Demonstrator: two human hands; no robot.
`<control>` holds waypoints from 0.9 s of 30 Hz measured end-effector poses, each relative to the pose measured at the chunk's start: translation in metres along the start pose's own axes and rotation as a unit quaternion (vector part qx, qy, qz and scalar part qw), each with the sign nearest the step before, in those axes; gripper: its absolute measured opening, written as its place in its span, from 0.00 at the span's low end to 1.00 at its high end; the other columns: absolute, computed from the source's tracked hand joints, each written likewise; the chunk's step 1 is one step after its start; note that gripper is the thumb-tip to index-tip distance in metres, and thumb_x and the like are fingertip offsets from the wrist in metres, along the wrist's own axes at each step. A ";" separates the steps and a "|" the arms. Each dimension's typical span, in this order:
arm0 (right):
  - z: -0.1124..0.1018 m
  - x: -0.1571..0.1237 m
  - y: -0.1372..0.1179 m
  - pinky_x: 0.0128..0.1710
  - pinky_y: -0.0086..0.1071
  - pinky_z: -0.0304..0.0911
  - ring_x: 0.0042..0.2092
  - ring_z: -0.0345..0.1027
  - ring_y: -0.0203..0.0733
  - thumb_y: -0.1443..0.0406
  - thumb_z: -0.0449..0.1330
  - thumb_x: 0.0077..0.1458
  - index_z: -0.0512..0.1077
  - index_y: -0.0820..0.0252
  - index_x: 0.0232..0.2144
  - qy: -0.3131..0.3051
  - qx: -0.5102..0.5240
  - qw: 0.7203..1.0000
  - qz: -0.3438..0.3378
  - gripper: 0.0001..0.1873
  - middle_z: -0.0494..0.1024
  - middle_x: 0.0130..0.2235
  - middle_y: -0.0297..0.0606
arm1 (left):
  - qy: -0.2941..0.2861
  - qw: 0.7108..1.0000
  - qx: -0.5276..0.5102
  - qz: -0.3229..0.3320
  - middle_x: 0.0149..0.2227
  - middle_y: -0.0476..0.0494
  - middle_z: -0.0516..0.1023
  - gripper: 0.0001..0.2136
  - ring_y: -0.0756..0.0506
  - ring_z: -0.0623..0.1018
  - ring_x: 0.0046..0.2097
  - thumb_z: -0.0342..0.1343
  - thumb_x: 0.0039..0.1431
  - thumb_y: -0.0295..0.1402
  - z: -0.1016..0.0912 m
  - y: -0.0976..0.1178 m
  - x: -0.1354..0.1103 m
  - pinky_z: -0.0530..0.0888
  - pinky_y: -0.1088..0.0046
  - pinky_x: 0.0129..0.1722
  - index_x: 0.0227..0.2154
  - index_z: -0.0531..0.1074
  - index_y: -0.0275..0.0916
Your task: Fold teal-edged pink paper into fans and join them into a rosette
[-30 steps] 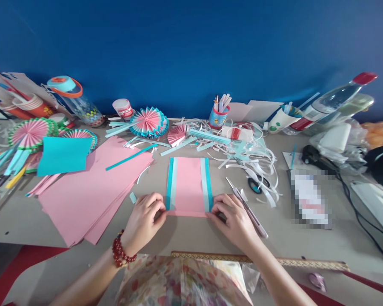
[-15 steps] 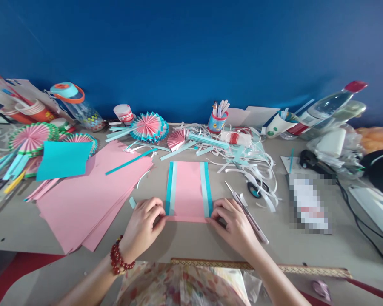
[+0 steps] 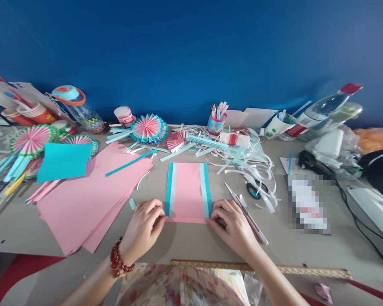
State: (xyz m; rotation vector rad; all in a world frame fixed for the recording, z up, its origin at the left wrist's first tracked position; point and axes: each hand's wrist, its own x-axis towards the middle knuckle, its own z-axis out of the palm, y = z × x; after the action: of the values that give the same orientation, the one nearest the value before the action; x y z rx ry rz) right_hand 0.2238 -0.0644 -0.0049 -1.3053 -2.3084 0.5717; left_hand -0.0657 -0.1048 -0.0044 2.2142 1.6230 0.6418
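Observation:
In front of me lies a pink sheet of paper [image 3: 187, 191] with a light blue and a teal band along both its left and right sides. Its near edge is folded up in a narrow strip. My left hand [image 3: 149, 223] pinches the near left corner between thumb and fingers. At the near right corner my right hand [image 3: 231, 223] does the same. A silver-pink craft knife [image 3: 250, 219] lies just right of my right hand. Scissors [image 3: 257, 190] with dark handles rest beyond it, partly under white paper strips [image 3: 264, 176].
Large pink sheets [image 3: 92, 199] and a teal sheet [image 3: 65, 161] lie at left, near folded paper rosettes [image 3: 149, 128]. Along the blue wall stand a pen cup [image 3: 216, 124], a paper cup [image 3: 276, 126] and a leaning plastic bottle [image 3: 322, 111]. A power strip [image 3: 375, 208] sits at right.
Both hands stay at the near corners of the pink sheet with hardly any movement. The whole view has shifted very slightly.

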 end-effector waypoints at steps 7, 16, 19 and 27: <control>0.001 -0.001 0.001 0.41 0.38 0.60 0.39 0.65 0.44 0.65 0.59 0.60 0.68 0.57 0.28 0.003 -0.001 1.000 -0.005 0.08 0.72 0.38 0.38 | 0.005 1.000 -0.002 0.001 0.39 0.45 0.71 0.05 0.44 0.73 0.40 0.49 0.64 0.26 0.000 0.001 0.001 0.69 0.65 0.43 0.33 0.66 0.41; 0.001 0.000 0.000 0.41 0.37 0.60 0.39 0.65 0.43 0.65 0.60 0.59 0.69 0.57 0.28 0.006 0.001 1.000 -0.002 0.07 0.72 0.38 0.37 | 0.001 1.000 -0.005 -0.002 0.39 0.45 0.71 0.05 0.45 0.73 0.40 0.48 0.64 0.26 0.000 0.000 0.000 0.69 0.65 0.43 0.33 0.66 0.40; 0.000 0.001 -0.001 0.41 0.37 0.60 0.39 0.65 0.43 0.66 0.60 0.59 0.69 0.57 0.28 0.007 0.003 1.000 -0.002 0.07 0.72 0.38 0.37 | -0.001 1.000 -0.008 -0.001 0.39 0.45 0.71 0.05 0.45 0.72 0.40 0.48 0.64 0.26 0.001 0.000 0.000 0.70 0.64 0.42 0.32 0.66 0.41; -0.001 -0.001 -0.002 0.41 0.37 0.61 0.39 0.66 0.43 0.66 0.60 0.58 0.69 0.56 0.28 0.008 -0.002 1.000 -0.001 0.07 0.72 0.38 0.37 | 0.001 1.000 -0.004 -0.003 0.39 0.45 0.71 0.05 0.44 0.72 0.40 0.48 0.64 0.26 0.000 0.001 0.000 0.70 0.64 0.42 0.32 0.65 0.41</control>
State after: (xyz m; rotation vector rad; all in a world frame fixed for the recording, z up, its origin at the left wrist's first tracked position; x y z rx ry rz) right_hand 0.2233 -0.0657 -0.0036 -1.3051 -2.2987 0.5548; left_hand -0.0650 -0.1050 -0.0044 2.2032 1.6236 0.6490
